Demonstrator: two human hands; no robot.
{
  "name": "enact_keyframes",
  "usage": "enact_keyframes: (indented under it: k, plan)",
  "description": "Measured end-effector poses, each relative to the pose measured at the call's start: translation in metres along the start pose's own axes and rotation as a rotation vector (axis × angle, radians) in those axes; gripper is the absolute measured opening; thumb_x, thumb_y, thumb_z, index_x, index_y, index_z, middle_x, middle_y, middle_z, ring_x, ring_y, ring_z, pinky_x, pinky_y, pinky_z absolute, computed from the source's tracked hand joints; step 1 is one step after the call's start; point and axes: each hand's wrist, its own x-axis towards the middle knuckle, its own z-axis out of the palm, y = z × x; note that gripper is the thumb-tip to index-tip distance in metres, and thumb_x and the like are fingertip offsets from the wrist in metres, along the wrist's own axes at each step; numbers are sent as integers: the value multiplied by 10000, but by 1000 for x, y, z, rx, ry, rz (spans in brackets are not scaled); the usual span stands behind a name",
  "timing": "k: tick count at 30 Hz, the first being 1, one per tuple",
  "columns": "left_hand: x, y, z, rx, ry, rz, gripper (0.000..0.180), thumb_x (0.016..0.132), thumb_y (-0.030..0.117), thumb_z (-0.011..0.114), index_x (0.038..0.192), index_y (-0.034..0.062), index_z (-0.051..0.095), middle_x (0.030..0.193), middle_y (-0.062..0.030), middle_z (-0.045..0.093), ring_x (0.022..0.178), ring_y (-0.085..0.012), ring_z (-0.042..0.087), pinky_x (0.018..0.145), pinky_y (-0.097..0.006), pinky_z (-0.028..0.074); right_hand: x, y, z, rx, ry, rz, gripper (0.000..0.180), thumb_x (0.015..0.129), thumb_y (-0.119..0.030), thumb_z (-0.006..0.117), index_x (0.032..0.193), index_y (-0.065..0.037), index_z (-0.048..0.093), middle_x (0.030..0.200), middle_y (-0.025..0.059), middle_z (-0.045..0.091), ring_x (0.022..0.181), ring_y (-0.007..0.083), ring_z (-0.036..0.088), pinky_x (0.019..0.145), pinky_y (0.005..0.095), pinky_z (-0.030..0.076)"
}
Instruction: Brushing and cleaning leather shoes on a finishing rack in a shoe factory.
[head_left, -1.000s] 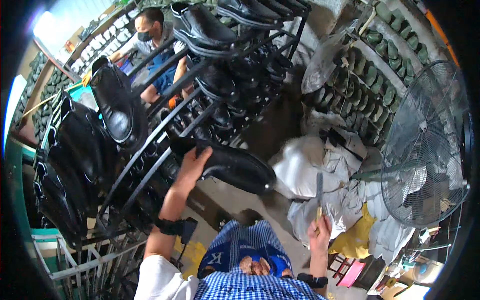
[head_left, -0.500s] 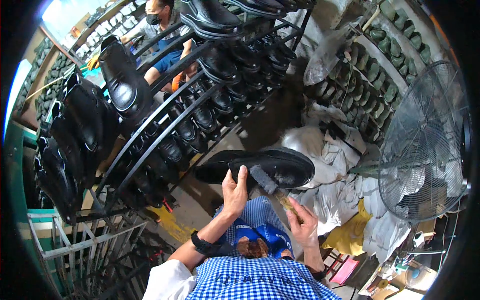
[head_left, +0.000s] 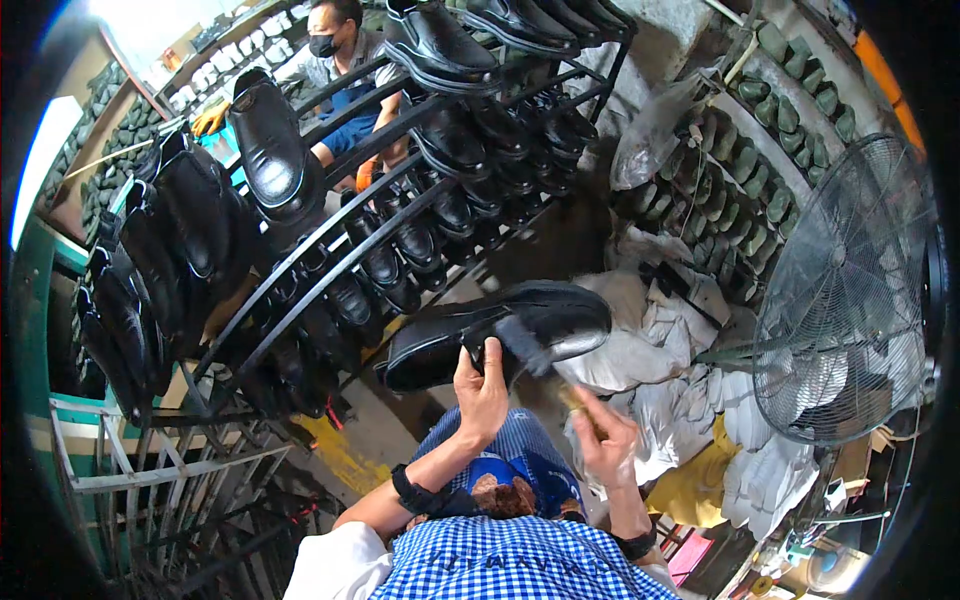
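Observation:
My left hand is closed on a black leather shoe, its thumb and fingers at the near side. The shoe lies roughly crosswise in front of me, toe to the right and raised a little. My right hand grips the yellowish handle of a brush with dark grey bristles. Those bristles are over the side of the shoe, close to my left fingers, and smeared by motion. Whether they press on the leather I cannot tell. Light shines off the toe.
A dark metal rack with rows of black shoes stands ahead and left. Behind it is a person in a black mask. White cloth bundles and a large fan are at right. Metal bars stand near left.
The shoe has shifted slightly left, its toe end higher. My right hand still grips the brush, now blurred. The surroundings have shifted a little in the picture.

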Motion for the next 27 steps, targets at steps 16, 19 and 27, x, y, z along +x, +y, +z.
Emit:
enact_keyframes:
  k: [16, 19, 27]
  plan:
    - [-20, 8, -15, 153, -17, 140, 98, 906, 129, 471, 865, 45, 500, 724, 78, 438, 632, -12, 342, 535, -165, 292, -8, -6, -1, -14, 1, -132, 294, 764, -70, 594, 1055, -28, 595, 800, 173, 620, 654, 271, 609, 577, 307, 471]
    - [-26, 8, -16, 146, -13, 110, 105, 911, 141, 464, 853, 59, 495, 716, 87, 437, 615, -6, 330, 525, -167, 283, -7, -5, -3, -65, 88, -58, 284, 759, -97, 615, 1042, -68, 613, 744, 156, 613, 599, 284, 606, 531, 330, 479]
    - [-27, 11, -13, 50, 0, 50, 129, 914, 163, 460, 886, 44, 504, 719, 73, 449, 624, -7, 349, 520, -162, 282, -7, -6, -1, -22, 56, -79, 264, 770, -66, 601, 1031, -35, 611, 739, 158, 610, 604, 277, 611, 525, 325, 480]
